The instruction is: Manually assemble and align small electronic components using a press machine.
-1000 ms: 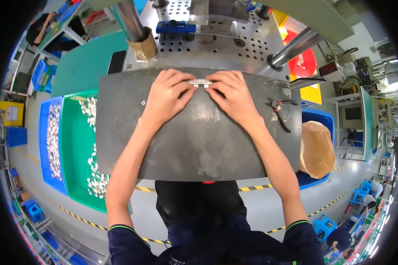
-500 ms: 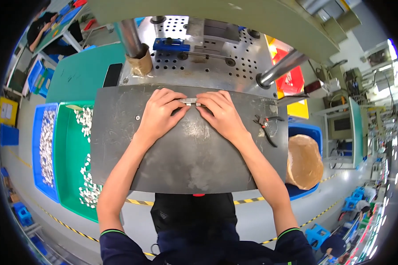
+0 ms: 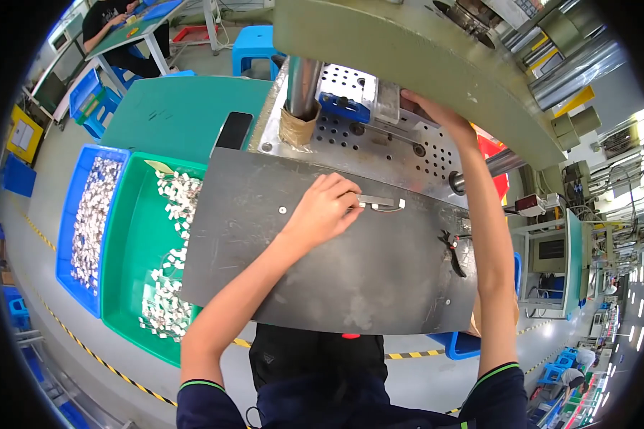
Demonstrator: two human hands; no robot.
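Observation:
My left hand (image 3: 325,209) is closed on one end of a narrow metal strip (image 3: 376,200) above the dark grey work plate (image 3: 350,279). Small white connectors and a thin wire lie along the strip, with one white connector (image 3: 401,204) at its free end. Beneath the green-grey press beam (image 3: 408,43), my right hand (image 3: 436,111) reaches toward a metal block (image 3: 388,101) on the perforated press bed (image 3: 336,136). Most of its fingers are hidden, so its grip does not show. A blue fixture (image 3: 344,107) sits left of that block.
Left of the plate stand a green bin (image 3: 132,243) of white connector pieces and a blue bin (image 3: 66,250) of small parts. Red-and-black pliers (image 3: 454,256) rest at the plate's right. A phone (image 3: 234,131) lies beyond the plate, near a press column (image 3: 302,89).
My right hand has left the strip and moved up and right, under the press beam. My left hand still holds the strip. The view has shifted, with the scene tilted.

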